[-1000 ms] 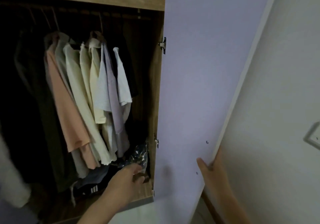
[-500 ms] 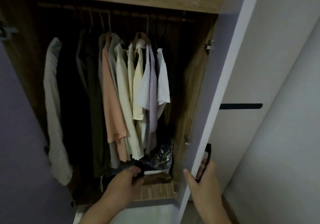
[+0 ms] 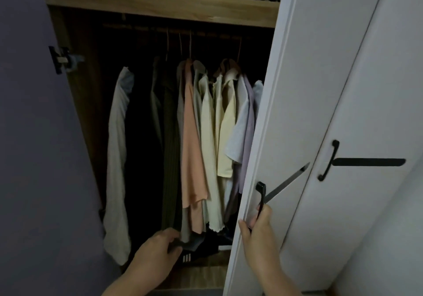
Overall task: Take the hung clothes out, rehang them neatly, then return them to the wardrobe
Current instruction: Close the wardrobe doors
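Observation:
Several shirts hang on hangers from the rail point(image 3: 174, 29) inside the wardrobe: a peach shirt point(image 3: 192, 147), a cream one point(image 3: 208, 149), a yellow one point(image 3: 227, 135), a lilac-white one point(image 3: 246, 133), a dark green garment point(image 3: 170, 153) and a pale one point(image 3: 116, 158) at far left. My left hand point(image 3: 158, 258) is low in the opening, fingers curled on a dark grey hem point(image 3: 190, 242) under the peach shirt. My right hand point(image 3: 257, 227) grips the white right door point(image 3: 297, 89) at its edge, fingers round the black handle point(image 3: 261, 195).
The purple left door point(image 3: 34, 147) stands open with its hinge point(image 3: 61, 58) showing. A wooden shelf point(image 3: 160, 0) with dark items runs above the rail. Dark folded clothes point(image 3: 212, 243) lie on the wardrobe floor. A second white door point(image 3: 366, 112) with a black handle point(image 3: 329, 160) is at right.
The right door has swung inward across the opening and hides the rightmost clothes. My right hand shifted from the door's edge to its handle. My left hand stayed low at the hems.

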`<state>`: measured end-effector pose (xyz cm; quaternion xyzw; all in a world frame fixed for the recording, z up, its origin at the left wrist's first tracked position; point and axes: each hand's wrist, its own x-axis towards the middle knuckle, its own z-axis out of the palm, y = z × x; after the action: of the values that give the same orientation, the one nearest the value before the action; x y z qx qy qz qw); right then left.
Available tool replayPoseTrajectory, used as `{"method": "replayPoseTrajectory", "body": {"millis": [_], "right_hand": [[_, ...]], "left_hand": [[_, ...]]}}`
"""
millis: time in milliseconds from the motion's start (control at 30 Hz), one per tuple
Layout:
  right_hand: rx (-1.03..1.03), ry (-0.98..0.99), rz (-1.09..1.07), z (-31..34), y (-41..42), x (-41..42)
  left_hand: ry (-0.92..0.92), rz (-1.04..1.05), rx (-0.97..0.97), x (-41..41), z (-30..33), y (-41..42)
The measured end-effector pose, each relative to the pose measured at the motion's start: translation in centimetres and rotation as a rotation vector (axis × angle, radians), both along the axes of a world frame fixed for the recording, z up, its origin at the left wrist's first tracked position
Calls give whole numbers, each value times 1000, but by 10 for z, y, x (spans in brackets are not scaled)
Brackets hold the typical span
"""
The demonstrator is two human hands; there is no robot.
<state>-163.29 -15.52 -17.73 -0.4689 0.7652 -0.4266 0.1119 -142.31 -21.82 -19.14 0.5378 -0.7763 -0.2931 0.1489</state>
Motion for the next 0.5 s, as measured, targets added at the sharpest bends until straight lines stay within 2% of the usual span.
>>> {"method": "replayPoseTrajectory", "body": {"millis": [333, 500], "right_hand": [[5, 19, -66, 3, -85, 30], [44, 13, 9, 5, -124, 29]], "left_hand": [[-2, 76, -3, 30, -10, -35], [2, 165, 8, 31, -9, -49]]}}
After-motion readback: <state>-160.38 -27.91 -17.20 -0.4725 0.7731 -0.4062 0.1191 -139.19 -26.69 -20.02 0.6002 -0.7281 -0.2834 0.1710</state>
